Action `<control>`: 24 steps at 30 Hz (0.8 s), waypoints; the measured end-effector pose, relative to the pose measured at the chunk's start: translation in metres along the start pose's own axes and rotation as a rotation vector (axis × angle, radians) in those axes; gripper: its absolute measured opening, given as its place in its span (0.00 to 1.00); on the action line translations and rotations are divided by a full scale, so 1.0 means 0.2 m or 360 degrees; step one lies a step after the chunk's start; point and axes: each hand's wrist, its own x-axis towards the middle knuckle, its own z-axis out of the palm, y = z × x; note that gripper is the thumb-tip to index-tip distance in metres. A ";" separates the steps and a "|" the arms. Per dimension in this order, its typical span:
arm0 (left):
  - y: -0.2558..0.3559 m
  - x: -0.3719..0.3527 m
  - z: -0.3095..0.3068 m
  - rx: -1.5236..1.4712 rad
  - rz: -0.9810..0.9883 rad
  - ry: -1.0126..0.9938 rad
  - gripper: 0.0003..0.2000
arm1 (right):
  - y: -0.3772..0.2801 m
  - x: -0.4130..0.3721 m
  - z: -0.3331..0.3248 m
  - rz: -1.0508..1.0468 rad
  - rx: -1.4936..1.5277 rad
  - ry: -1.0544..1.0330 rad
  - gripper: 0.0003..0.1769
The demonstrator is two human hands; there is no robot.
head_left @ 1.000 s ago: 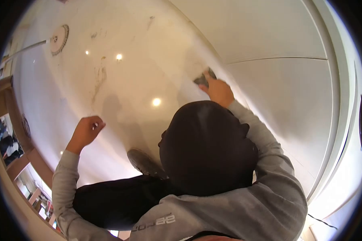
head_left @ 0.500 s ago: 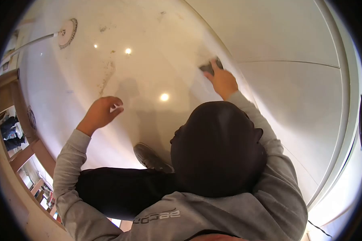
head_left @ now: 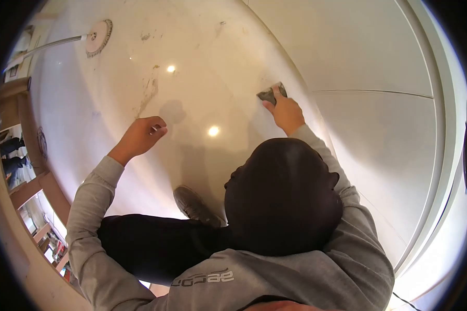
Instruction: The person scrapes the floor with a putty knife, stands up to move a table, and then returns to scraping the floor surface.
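Note:
My right hand grips a dark grey flat pad and presses it to the pale glossy floor, with a finger laid along its top. The pad sits close to the foot of the white panel on the right. My left hand hovers over the floor on the left, fingers curled in towards the thumb. A small whitish spot shows between those fingers, and I cannot tell whether it is something held. Dark smudges mark the floor just beyond this hand.
A round fringed mop head on a long pole lies at the far left. Smooth white panels line the right side. Brown wooden framing stands at left. My bent knee and shoe occupy the near floor.
My right hand and the pad have shifted slightly nearer to me. The left hand has moved a little forward and right, its fingers curled tighter. The view has shifted slightly.

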 end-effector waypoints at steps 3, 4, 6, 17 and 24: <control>0.05 -0.01 -0.02 0.0079 0.0109 -0.0161 0.07 | -0.06 -0.07 -0.07 0.0166 -0.0008 -0.0127 0.39; 0.08 -0.01 -0.04 0.0090 0.0126 -0.0230 0.08 | -0.07 -0.11 -0.06 0.0304 -0.0037 -0.0231 0.39; 0.04 -0.02 -0.02 0.0040 0.0169 -0.0152 0.08 | -0.05 -0.15 -0.03 0.0240 -0.0028 -0.0335 0.40; 0.36 0.26 0.45 -0.0605 -0.0302 -0.0507 0.19 | -0.11 -0.25 -0.09 0.0532 0.1155 -0.0497 0.38; 0.79 0.42 1.25 -0.2037 -0.0909 0.0044 0.21 | 0.13 -0.64 0.05 0.0854 0.1785 -0.0393 0.40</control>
